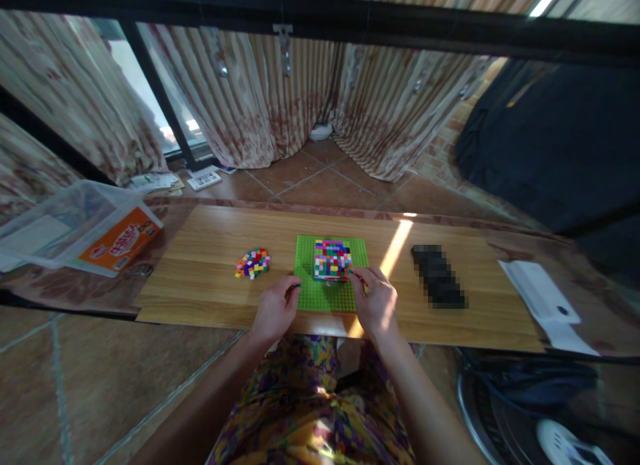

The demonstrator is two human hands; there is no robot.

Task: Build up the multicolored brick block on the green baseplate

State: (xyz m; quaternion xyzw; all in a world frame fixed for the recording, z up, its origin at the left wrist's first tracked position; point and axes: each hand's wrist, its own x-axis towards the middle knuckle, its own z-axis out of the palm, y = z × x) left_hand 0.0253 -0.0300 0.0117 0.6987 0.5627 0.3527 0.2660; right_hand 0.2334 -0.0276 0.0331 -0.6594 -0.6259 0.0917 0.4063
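Note:
A green studded baseplate (310,299) lies on the wooden board in front of me. On it stands a block built of many small multicoloured bricks (333,259). My left hand (277,308) is at the plate's left edge, thumb and fingers pinched together; a small dark spot shows at the fingertips, too small to name. My right hand (376,299) reaches over the plate's right side, with its closed fingertips at the lower right corner of the block. Whatever they pinch is hidden. Left of the plate lies a pile of loose coloured bricks (253,263).
A blurred-out black object (438,277) lies on the board (200,251) at right, beyond a strip of sunlight. A clear plastic box (65,218) with an orange label stands at far left. A white flat item (543,295) lies at far right. A dark bar crosses above.

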